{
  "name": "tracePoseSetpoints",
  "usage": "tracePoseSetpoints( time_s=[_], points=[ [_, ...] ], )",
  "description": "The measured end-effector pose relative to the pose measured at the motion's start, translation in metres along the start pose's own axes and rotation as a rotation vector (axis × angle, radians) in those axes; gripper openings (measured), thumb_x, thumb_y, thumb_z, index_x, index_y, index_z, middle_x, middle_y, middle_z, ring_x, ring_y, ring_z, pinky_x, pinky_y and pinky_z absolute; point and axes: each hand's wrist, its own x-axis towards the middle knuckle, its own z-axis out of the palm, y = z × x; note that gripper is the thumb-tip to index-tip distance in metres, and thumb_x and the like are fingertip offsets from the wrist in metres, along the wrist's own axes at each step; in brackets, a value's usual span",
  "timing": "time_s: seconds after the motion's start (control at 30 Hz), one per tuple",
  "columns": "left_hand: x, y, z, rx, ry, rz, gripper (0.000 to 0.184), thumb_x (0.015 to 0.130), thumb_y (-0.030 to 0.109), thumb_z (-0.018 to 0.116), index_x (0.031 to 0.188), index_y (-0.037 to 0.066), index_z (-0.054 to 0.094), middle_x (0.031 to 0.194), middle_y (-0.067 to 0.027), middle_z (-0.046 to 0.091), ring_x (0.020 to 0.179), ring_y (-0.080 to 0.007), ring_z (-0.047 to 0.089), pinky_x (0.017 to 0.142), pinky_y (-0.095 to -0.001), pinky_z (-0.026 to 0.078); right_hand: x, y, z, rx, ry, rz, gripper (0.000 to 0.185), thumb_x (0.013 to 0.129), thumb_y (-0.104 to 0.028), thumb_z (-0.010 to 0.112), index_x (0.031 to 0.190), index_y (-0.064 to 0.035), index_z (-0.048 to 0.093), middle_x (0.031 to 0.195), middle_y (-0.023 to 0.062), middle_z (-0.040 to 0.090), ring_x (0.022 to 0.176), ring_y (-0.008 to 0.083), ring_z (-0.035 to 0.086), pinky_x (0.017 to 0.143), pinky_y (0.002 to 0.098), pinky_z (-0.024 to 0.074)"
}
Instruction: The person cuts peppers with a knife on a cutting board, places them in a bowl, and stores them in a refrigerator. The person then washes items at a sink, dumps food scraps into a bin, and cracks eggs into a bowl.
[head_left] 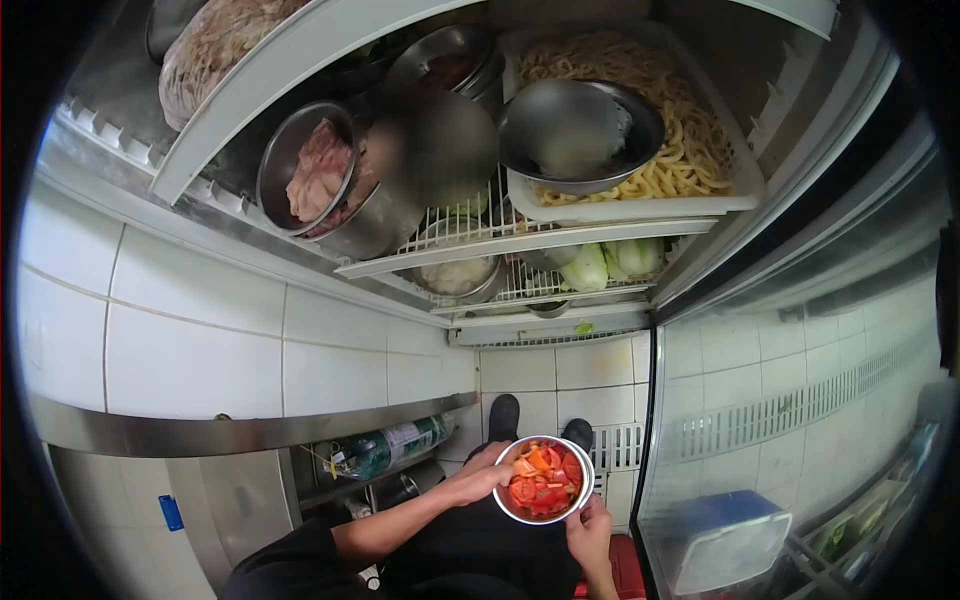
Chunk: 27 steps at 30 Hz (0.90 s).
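A round metal bowl [499, 497] full of cut red pieces, which look like tomato [552, 492], is held in front of my body. My left hand [482, 478] grips its left rim, with the fingertips over the edge. At the lower right rim, my right hand [590, 524] has its fingers closed on the bowl. Beyond them stands an open fridge, whose shelf carries a metal bowl of raw meat [320, 172] and a white tray [742, 170] of thick noodles [690, 150]. A dark metal bowl [640, 125] rests on the noodles.
Green vegetables [588, 268] and a bowl of pale food [458, 277] sit on the lower rack. The fridge's glass door [720, 400] stands open on my right. At left runs a steel counter edge [240, 435], with a green-wrapped package [385, 450] below.
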Motion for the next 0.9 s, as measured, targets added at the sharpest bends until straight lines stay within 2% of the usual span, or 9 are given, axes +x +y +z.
tracePoseSetpoints(
  time_s=[0.17,0.3,0.33,0.43,0.47,0.57,0.67,0.8,0.9],
  points=[
    [-0.009,0.003,-0.007,-0.354,-0.013,-0.061,0.065,0.069,0.01,0.052,0.132,-0.002,0.047,0.119,-0.0099,0.054,0.108,-0.0189,0.051,0.093,-0.0279,0.04,-0.001,-0.01,-0.001,-0.068,-0.052,-0.066,0.013,0.085,-0.005,0.062,0.094,0.0026,0.057,0.108,0.0188,0.065,0.075,0.0203,0.065,0.064,0.0304,0.0506],
    [-0.015,0.016,-0.019,-0.465,-0.054,-0.042,0.071,0.066,0.008,0.049,0.136,-0.003,0.044,0.119,-0.0066,0.055,0.106,-0.0158,0.051,0.091,-0.0251,0.041,0.0,-0.037,-0.001,-0.123,-0.145,-0.215,0.038,0.083,-0.012,0.071,0.109,0.0041,0.048,0.132,0.0285,0.049,0.095,0.0304,0.065,0.071,0.0341,0.0543],
    [-0.016,0.016,-0.022,-0.487,-0.057,-0.024,0.071,0.066,0.008,0.048,0.136,-0.003,0.043,0.119,-0.0067,0.055,0.106,-0.0159,0.051,0.091,-0.0252,0.041,0.001,-0.034,-0.001,-0.141,-0.189,-0.236,0.057,0.078,-0.018,0.079,0.115,0.0041,0.042,0.139,0.0301,0.04,0.104,0.0333,0.062,0.074,0.0363,0.0548],
    [-0.018,0.014,-0.029,-0.505,-0.046,0.005,0.071,0.065,0.008,0.048,0.135,-0.003,0.044,0.11,-0.0046,0.056,0.098,-0.0132,0.053,0.083,-0.0228,0.043,0.004,-0.044,0.0,-0.214,-0.24,-0.308,0.072,0.07,-0.024,0.086,0.118,0.004,0.04,0.141,0.0292,0.038,0.113,0.0338,0.057,0.078,0.037,0.0538],
    [-0.017,0.008,-0.035,-0.515,-0.058,-0.001,0.07,0.065,0.007,0.048,0.134,-0.003,0.045,0.108,-0.004,0.056,0.095,-0.0125,0.053,0.081,-0.0222,0.043,0.005,-0.049,-0.001,-0.237,-0.271,-0.28,0.083,0.064,-0.028,0.09,0.123,0.0018,0.039,0.141,0.0291,0.037,0.115,0.0365,0.054,0.087,0.0391,0.0507],
    [-0.021,0.012,-0.042,-0.594,-0.052,-0.033,0.068,0.063,0.007,0.049,0.13,-0.003,0.048,0.101,-0.0024,0.056,0.088,-0.0106,0.053,0.075,-0.0207,0.043,0.012,-0.028,0.004,-0.145,-0.195,-0.47,0.078,0.062,-0.028,0.09,0.12,-0.002,0.045,0.141,0.0281,0.037,0.119,0.0405,0.051,0.093,0.0448,0.0462],
    [-0.019,0.003,-0.047,-0.654,-0.056,-0.036,0.065,0.061,0.007,0.05,0.125,-0.004,0.05,0.1,-0.0028,0.056,0.088,-0.0108,0.054,0.074,-0.0213,0.044,0.018,-0.067,0.005,-0.376,-0.222,-0.637,0.084,0.059,-0.024,0.093,0.12,-0.012,0.037,0.142,0.0293,0.035,0.123,0.0411,0.046,0.094,0.0485,0.0452],
    [-0.034,0.032,-0.049,-0.586,-0.079,-0.031,0.065,0.062,0.008,0.051,0.126,-0.005,0.05,0.104,-0.0047,0.057,0.091,-0.0133,0.055,0.079,-0.0236,0.045,0.016,-0.073,0.016,-0.321,-0.182,-0.61,0.047,0.058,-0.026,0.091,0.083,-0.003,0.06,0.14,0.0358,0.033,0.13,0.0513,0.037,0.104,0.0516,0.0365],
    [-0.047,0.043,-0.047,-0.556,-0.101,0.026,0.065,0.064,0.01,0.052,0.127,-0.005,0.049,0.11,-0.0064,0.058,0.096,-0.0155,0.055,0.086,-0.0256,0.045,0.016,-0.084,0.017,-0.278,-0.147,-0.686,0.045,0.057,-0.024,0.09,0.082,-0.0015,0.06,0.142,0.0374,0.03,0.129,0.0529,0.038,0.103,0.0505,0.039]
  ],
)
